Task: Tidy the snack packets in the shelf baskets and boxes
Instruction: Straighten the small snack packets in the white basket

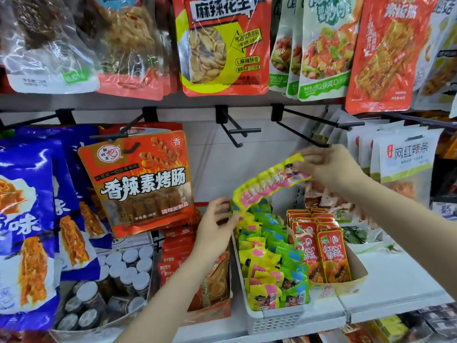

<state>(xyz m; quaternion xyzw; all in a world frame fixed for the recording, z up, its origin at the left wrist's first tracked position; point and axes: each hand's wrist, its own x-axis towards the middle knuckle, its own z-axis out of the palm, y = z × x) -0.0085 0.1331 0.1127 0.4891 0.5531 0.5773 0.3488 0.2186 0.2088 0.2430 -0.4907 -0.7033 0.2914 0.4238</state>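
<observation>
Both hands hold a long yellow-and-pink plastic snack packet (269, 183) in the air above a white perforated plastic basket (269, 318) on the white shelf (395, 276). The right hand (329, 164) pinches the packet's upper end, just below a bare black metal display hook (309, 122); the left hand (217, 224) holds its lower end with the fingers lightly curled. The packet slants down to the left. The basket is packed with small yellow and green wrapped snacks (269, 263). Just beside it on the right, a cardboard box (346, 283) holds upright red sachets (321, 246). A hanging orange sausage-snack bag (141, 181) is to the left.
</observation>
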